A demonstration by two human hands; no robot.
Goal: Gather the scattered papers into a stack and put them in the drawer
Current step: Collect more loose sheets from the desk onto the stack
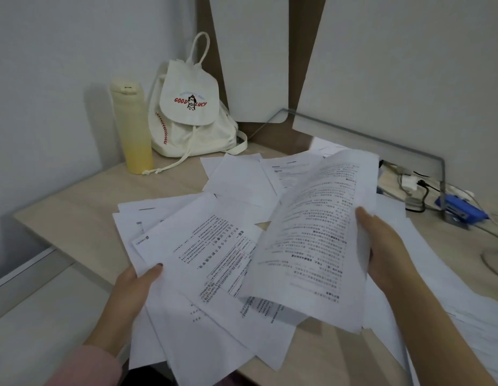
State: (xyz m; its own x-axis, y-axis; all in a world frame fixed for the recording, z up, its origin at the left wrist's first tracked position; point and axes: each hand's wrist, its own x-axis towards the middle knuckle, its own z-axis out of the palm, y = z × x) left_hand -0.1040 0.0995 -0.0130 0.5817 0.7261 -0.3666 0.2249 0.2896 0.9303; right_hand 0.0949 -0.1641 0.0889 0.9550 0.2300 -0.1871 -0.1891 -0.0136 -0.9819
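Printed white papers lie scattered over a light wooden desk point(75, 215). My left hand point(133, 291) pinches the near-left edge of a fanned bunch of sheets point(203, 263), thumb on top. My right hand point(381, 246) grips the right edge of a curved sheaf of printed pages point(317, 227) raised above the desk and overlapping the left bunch. More loose sheets point(236, 176) lie flat further back, and others point(437, 274) lie under my right forearm. No drawer is in view.
A cream backpack point(192, 112) and a pale yellow bottle point(130, 123) stand at the back left against the wall. Cables, a white plug and a blue device point(462, 210) sit at the right behind a metal rail point(367, 137). The desk's left edge drops off.
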